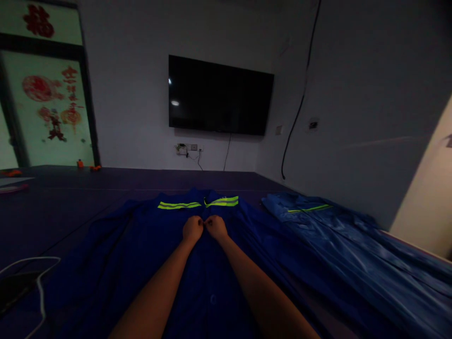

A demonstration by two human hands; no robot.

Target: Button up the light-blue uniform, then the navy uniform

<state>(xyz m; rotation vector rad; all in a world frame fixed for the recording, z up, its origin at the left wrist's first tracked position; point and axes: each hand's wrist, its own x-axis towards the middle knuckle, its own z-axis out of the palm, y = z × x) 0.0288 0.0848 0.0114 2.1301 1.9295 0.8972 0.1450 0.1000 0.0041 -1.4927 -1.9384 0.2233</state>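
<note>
A dark blue work jacket [141,254] with yellow-green reflective stripes across its chest lies spread flat on a dark purple surface [52,212]. My left hand [192,229] and my right hand [216,227] meet at the jacket's front opening, just below the stripes. Both are closed in a pinch on the jacket's front edges, knuckles touching. What the fingertips grip is too small to make out. Both bare forearms reach in from the bottom edge.
A second, lighter blue jacket [335,235] lies to the right, against the wall. A white cable [38,278] and a dark object sit at the lower left. A black television [221,96] hangs on the far wall above a socket strip.
</note>
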